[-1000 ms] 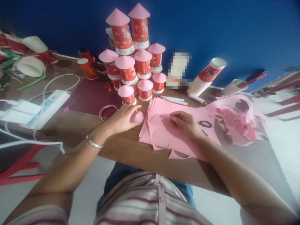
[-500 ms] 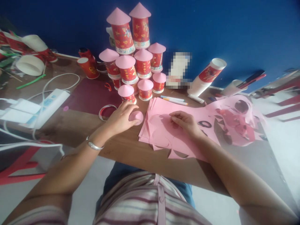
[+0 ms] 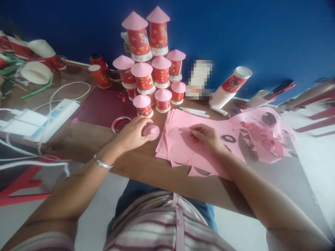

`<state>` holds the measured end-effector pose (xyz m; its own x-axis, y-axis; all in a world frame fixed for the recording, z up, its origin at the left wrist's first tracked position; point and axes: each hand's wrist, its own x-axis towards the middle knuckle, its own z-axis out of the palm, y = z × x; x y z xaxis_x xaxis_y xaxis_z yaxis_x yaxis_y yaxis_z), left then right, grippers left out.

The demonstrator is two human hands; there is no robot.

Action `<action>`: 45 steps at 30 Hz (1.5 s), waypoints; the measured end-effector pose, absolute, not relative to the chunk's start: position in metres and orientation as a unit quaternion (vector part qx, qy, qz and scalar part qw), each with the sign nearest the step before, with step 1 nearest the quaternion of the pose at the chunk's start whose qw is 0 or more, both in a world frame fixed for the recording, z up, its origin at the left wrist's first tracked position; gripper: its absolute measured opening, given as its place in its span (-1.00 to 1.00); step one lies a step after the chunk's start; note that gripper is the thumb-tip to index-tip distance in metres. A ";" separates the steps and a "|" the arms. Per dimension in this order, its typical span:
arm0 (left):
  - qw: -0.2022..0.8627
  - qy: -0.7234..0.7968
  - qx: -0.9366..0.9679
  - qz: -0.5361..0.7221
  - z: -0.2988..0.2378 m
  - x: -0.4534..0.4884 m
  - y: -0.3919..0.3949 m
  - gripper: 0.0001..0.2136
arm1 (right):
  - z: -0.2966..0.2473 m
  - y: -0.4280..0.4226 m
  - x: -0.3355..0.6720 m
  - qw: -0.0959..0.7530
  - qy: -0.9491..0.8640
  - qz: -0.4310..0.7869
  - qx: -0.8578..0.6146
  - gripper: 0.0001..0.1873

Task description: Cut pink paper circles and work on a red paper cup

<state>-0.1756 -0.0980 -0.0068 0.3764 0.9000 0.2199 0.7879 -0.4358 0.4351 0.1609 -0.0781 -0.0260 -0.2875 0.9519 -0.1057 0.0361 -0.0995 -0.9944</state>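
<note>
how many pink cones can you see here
10: two cones at the top, four in the middle, three lower down, one by the left hand. More may be hidden behind these.

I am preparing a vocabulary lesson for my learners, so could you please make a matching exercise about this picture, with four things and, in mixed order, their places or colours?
Column one
1. left hand
2. right hand
3. power strip
4. bracelet

Column two
A. white and pale blue
B. at the pink paper sheets
C. silver-coloured
D. beside the small pink paper cone

Right pairs: 1-D, 2-B, 3-A, 4-C.
</note>
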 end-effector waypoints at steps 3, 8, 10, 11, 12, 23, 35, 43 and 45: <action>0.117 0.500 0.833 0.209 -0.005 -0.173 -0.099 -0.61 | -0.024 -0.079 0.160 0.387 -0.545 0.587 -0.456 -0.55; 0.104 0.500 0.836 0.199 -0.003 -0.170 -0.099 -0.60 | -0.023 -0.079 0.160 0.383 -0.548 0.584 -0.460 -0.54; 0.095 0.506 0.836 0.192 -0.003 -0.169 -0.100 -0.53 | -0.023 -0.078 0.160 0.383 -0.550 0.584 -0.458 -0.54; 0.091 0.505 0.839 0.184 -0.003 -0.168 -0.100 -0.48 | -0.023 -0.078 0.161 0.383 -0.550 0.585 -0.457 -0.55; 0.088 0.503 0.843 0.172 -0.002 -0.167 -0.101 -0.45 | -0.023 -0.078 0.161 0.382 -0.550 0.586 -0.455 -0.55; 0.024 0.527 0.849 0.014 0.017 -0.155 -0.109 -0.40 | -0.024 -0.079 0.161 0.384 -0.554 0.581 -0.456 -0.54; 0.013 0.509 0.860 -0.033 0.018 -0.163 -0.113 -0.32 | -0.024 -0.078 0.161 0.383 -0.555 0.584 -0.452 -0.53; -0.018 0.493 0.870 -0.009 0.013 -0.162 -0.104 -0.47 | -0.022 -0.079 0.160 0.384 -0.554 0.581 -0.457 -0.55; -0.016 0.494 0.869 0.003 0.011 -0.163 -0.103 -0.50 | -0.021 -0.079 0.160 0.383 -0.554 0.580 -0.458 -0.55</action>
<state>-0.1631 -0.1033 0.0113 0.5125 0.8584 0.0203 0.8586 -0.5120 -0.0244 0.1601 -0.0795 -0.0206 -0.2866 0.9522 -0.1055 0.0632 -0.0911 -0.9938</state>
